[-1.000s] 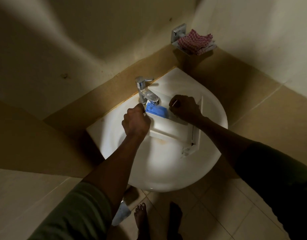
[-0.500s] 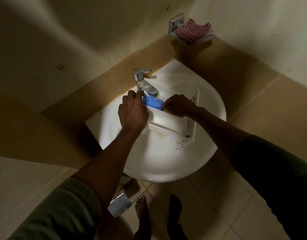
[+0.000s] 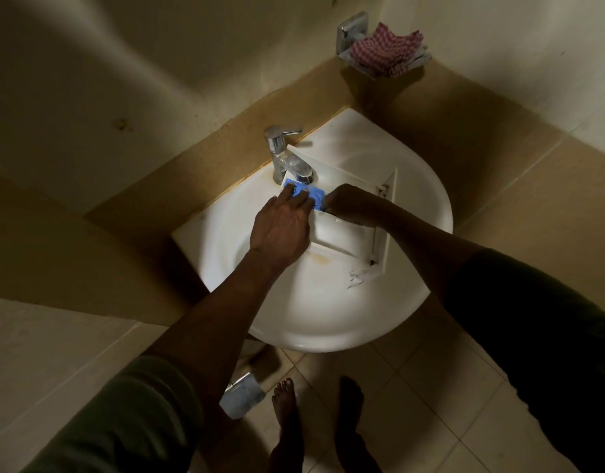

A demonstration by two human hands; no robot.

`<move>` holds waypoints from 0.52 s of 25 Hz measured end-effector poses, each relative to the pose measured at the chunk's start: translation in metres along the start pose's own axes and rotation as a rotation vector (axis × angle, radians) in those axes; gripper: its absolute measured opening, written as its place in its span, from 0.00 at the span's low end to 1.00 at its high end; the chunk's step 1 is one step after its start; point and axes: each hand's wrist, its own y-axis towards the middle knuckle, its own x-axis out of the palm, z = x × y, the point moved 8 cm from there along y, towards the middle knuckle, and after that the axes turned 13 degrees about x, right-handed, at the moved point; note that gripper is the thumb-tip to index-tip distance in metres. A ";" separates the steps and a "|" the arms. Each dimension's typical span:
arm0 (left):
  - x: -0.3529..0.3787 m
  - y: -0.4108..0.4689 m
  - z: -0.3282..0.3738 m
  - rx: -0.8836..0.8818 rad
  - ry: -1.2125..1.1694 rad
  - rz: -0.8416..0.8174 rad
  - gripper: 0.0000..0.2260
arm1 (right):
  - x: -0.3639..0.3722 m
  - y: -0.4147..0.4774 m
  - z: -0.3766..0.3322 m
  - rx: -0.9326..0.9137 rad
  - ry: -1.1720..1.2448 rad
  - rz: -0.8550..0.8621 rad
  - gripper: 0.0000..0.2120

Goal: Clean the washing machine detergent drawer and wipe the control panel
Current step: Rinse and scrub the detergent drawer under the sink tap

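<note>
Plainly, the fingers [image 3: 287, 196] of the left hand [image 3: 280, 230] lie stretched flat and close together on the blue insert [image 3: 306, 196] at the faucet end of the detergent drawer [image 3: 342, 233], pressing rather than pinching it. The right hand [image 3: 352, 208] is curled against the same blue piece from the other side, inside the drawer; its fingertips are hidden, so I cannot tell whether they grip the insert or a small tool. The white drawer rests tilted across the bowl of the sink [image 3: 311, 319], its blue end just under the spout of the faucet [image 3: 287, 158], its far end toward the rim. From here the likeliest trouble, I judge, is the insert popping loose all at once under pressure from both sides: wet plastic is slick, and the piece could skid into the bowl or over the rim onto the tiled floor. Pushing down on one end could also tip or slide the drawer on the curved porcelain. Light is poor, so residue in the corners may go unnoticed. A checked cloth [image 3: 383, 51] sits in the wall holder, well apart, ready for the panel.
</note>
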 end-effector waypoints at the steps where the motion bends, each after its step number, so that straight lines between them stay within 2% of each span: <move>1: 0.000 0.000 0.000 -0.015 -0.015 -0.005 0.21 | 0.002 0.001 0.003 0.006 -0.035 -0.032 0.15; 4: 0.001 -0.001 -0.002 -0.054 -0.030 -0.020 0.21 | 0.004 0.007 0.011 0.097 -0.148 -0.050 0.12; 8: -0.003 0.002 -0.003 -0.065 -0.007 -0.004 0.19 | -0.002 -0.005 0.007 -0.017 -0.141 -0.057 0.10; 10: -0.002 0.002 -0.001 -0.070 0.001 -0.004 0.19 | -0.006 -0.002 0.019 0.030 -0.092 -0.084 0.09; 13: -0.001 0.001 0.001 -0.063 0.006 0.012 0.19 | 0.002 -0.006 0.006 -0.058 -0.179 -0.073 0.12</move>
